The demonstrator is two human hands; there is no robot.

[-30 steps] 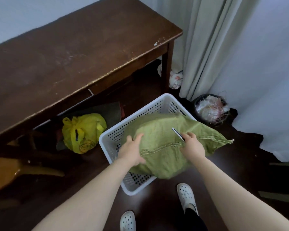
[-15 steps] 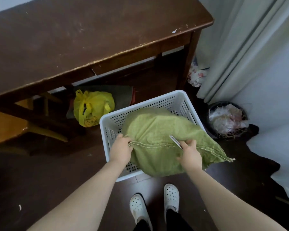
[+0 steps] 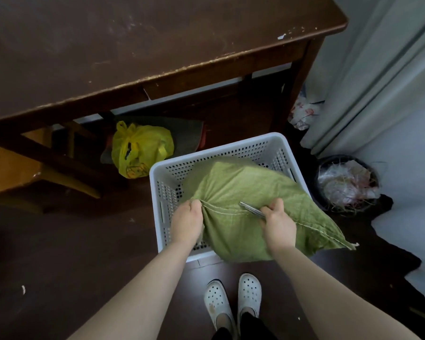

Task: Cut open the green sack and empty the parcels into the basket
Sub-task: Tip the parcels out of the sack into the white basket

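Right hand (image 3: 277, 223) is curling round a slim metal blade (image 3: 252, 209), knife or closed scissors I cannot tell, and seems to be pinching some cloth with it. Left hand (image 3: 187, 222) is gripping the bunched end of the green woven sack (image 3: 243, 190), which is lying across the white perforated plastic basket (image 3: 216, 148), its right corner overhanging the rim. What matters is the white stitched seam (image 3: 227, 211): it is running left to right between the hands and on to that corner. The blade is lying along it, tip pointing toward the left hand, so the right hand is nearer for cutting.
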